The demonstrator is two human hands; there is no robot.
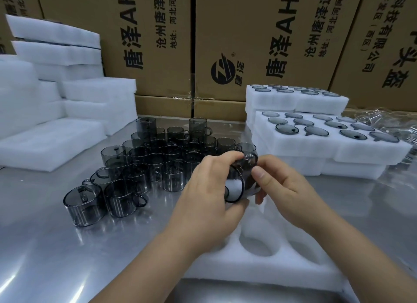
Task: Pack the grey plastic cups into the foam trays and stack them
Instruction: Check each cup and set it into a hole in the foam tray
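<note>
- Grips one grey plastic cup (pixel 247 167) with both hands, tipped on its side, open rim facing left and near, just above the near foam tray (pixel 225 271).
- Curls the left hand (pixel 209 190) round the rim end of that cup, thumb over the top, fingers underneath.
- Pinches the other end with the right hand (pixel 282 185), thumb pressed on the side wall, fingers curled behind.
- Shows round, unfilled pockets in the near foam tray beneath the wrists, the tray lying flat on the steel table (pixel 67 257) at the near right.
- Has a crowd of loose grey cups (pixel 158 163) standing upright on the table, left of and beyond the hands, packed close with handles turned various ways, and a few at the far side standing higher than the rest.
- At the right, beyond the hands: a stack of filled trays (pixel 316 144), with grey cups sunk in every visible pocket of the top one.
- Behind that, a taller far stack (pixel 282 99), likewise topped with cups in its pockets.
- At the left: piles of white foam blocks (pixel 33 133), stepped up toward the far left corner.
- Along the far side: cardboard cartons (pixel 248 32) printed with black characters and a round logo.
- At the far right edge: crumpled clear plastic film (pixel 388 122) lying beside the filled trays.
</note>
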